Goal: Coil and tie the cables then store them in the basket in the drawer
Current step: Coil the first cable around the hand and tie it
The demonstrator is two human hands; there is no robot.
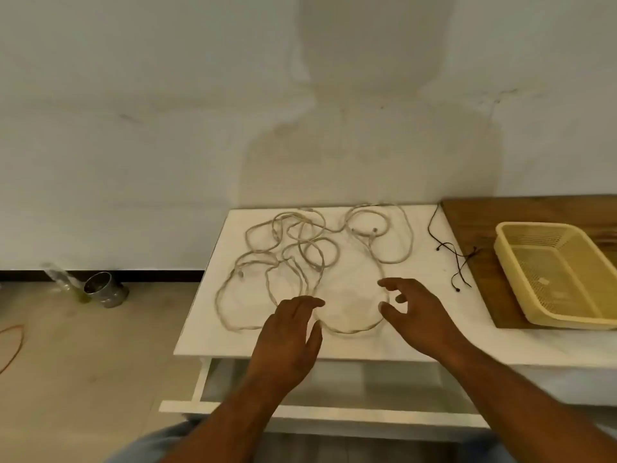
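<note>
Cables (302,242): pale and uncoiled, laid in loose overlapping loops across the white table top (434,332), from the back edge to near the front.
Left hand (290,332): held palm down over the near loop of the cables. Fingers are kept straight and close together with the thumb set apart, and nothing is gripped. Contact with the cable possibly made at the fingertips, but this cannot be told through the blur.
Right hand (420,315): held palm down at the right side of the same near loop. Fingers are spread wide and slightly bent with the thumb out, and nothing is held.
Black ties (454,255): thin dark cords, laid crossed at the right end of the table top, their ends reaching onto the wooden board (484,222).
Basket (561,275): yellow mesh, set on the wooden board, right of the cables and well apart from them. No cable is seen inside it.
Drawer (334,414): white, pulled open below the table top, under the forearms.
Floor: a metal can (103,289) is seen lying on its side near the wall at left, and an orange cord (22,339) is cut off by the left edge.
Wall: the person's shadow is cast behind the table.
</note>
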